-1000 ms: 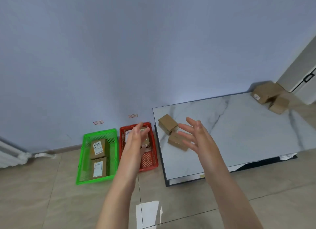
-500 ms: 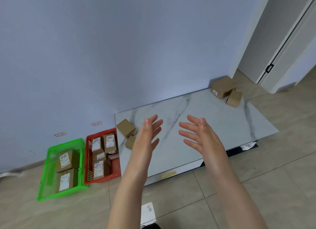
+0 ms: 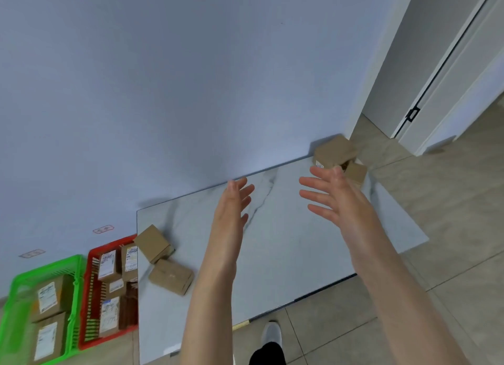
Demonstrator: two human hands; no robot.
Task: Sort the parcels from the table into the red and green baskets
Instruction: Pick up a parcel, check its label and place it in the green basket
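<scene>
Two baskets stand side by side on the floor [image 3: 450, 228], off the tabletop's [image 3: 286, 255] left edge. The left basket [image 3: 16, 280] holds two parcels, one behind the other, and the right basket [image 3: 90, 258], just beside that edge, holds several. On the tabletop, a first parcel [image 3: 152, 243] lies by the left edge, a second parcel [image 3: 171, 276] just before it. A third parcel [image 3: 334, 150] sits in the far right corner by the wall, a fourth parcel [image 3: 356, 172] just right of it.

A pale blue wall [image 3: 163, 92] meets beige floor tiles [image 3: 458, 255].
</scene>
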